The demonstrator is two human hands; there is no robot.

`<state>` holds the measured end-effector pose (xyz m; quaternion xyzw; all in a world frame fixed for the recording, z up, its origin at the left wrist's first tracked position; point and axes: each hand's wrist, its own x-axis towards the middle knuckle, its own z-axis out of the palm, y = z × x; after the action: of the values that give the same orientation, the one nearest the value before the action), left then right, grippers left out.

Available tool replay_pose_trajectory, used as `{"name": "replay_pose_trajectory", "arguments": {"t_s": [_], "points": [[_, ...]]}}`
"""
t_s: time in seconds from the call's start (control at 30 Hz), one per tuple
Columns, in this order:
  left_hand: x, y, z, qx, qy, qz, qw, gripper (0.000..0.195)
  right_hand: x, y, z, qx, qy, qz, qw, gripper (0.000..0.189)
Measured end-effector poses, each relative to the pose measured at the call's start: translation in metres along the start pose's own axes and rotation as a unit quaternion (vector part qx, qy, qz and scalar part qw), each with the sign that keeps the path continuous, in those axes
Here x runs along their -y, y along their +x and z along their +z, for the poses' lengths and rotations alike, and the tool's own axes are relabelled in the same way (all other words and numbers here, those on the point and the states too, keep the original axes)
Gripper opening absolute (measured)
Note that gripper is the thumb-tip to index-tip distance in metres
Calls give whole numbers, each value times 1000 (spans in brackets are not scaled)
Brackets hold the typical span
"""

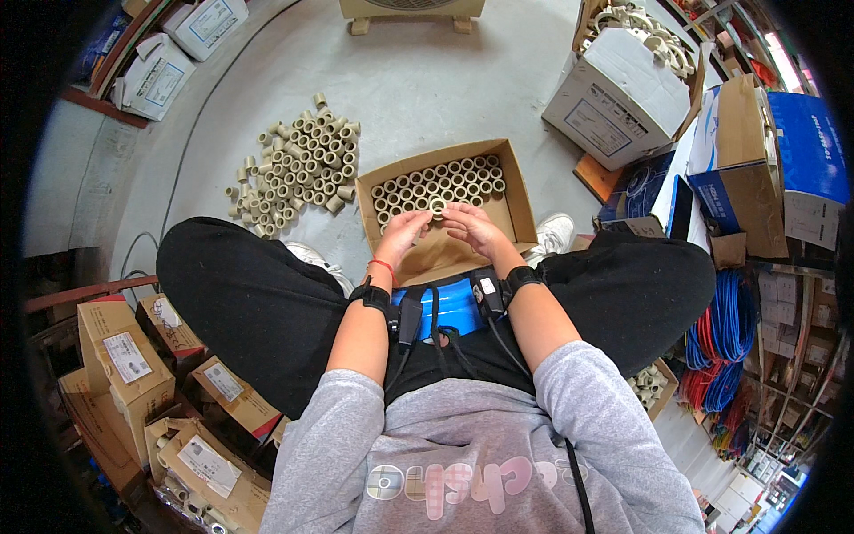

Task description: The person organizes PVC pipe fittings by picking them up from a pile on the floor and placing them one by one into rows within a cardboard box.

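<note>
My left hand (406,231) and my right hand (478,229) meet over an open cardboard box (446,261). Between their fingertips is a beige plastic pipe coupling (437,207), its round opening facing up; fingers of both hands are on it. Below, similar couplings (427,176) stand on end in neat rows at the far part of the box. The near part shows bare cardboard. My hands hide some of the nearer couplings. On the floor left of the box lies a loose pile of the same couplings (300,160), tipped in all directions.
A white carton (617,100) and a blue-and-brown carton (737,167) stand to the right, near coiled blue and red tubing (727,334). Labelled boxes (127,360) crowd the lower left. A dark cable (193,127) crosses the floor. White shoes (552,237) flank the box.
</note>
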<state>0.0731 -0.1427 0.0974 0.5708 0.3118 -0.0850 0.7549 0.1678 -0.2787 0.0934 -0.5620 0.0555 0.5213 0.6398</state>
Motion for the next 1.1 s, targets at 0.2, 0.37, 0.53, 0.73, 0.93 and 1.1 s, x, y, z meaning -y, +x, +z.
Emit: {"name": "replay_pose_trajectory", "arguments": {"t_s": [0.2,0.37,0.53,0.73,0.93,1.1], "points": [[-2,-1,1,-13,9,-14,1000,22,0,2,-1,7,-11,13,1000,31],[-2,-1,1,-3,8,-2,1000,23,-2,2,-1,10,-8,8,1000,28],[-2,-2,1,0,1,-4,1000,23,-3,3,-2,11,-5,7,1000,27],[-4,-3,1,-7,21,-24,999,23,-2,2,-2,10,-2,12,1000,28],[-4,-3,2,-4,10,-17,1000,23,-1,1,0,-1,-2,10,1000,31],[-1,-1,1,4,-4,-5,1000,22,-1,1,-1,2,0,2,1000,31]]}}
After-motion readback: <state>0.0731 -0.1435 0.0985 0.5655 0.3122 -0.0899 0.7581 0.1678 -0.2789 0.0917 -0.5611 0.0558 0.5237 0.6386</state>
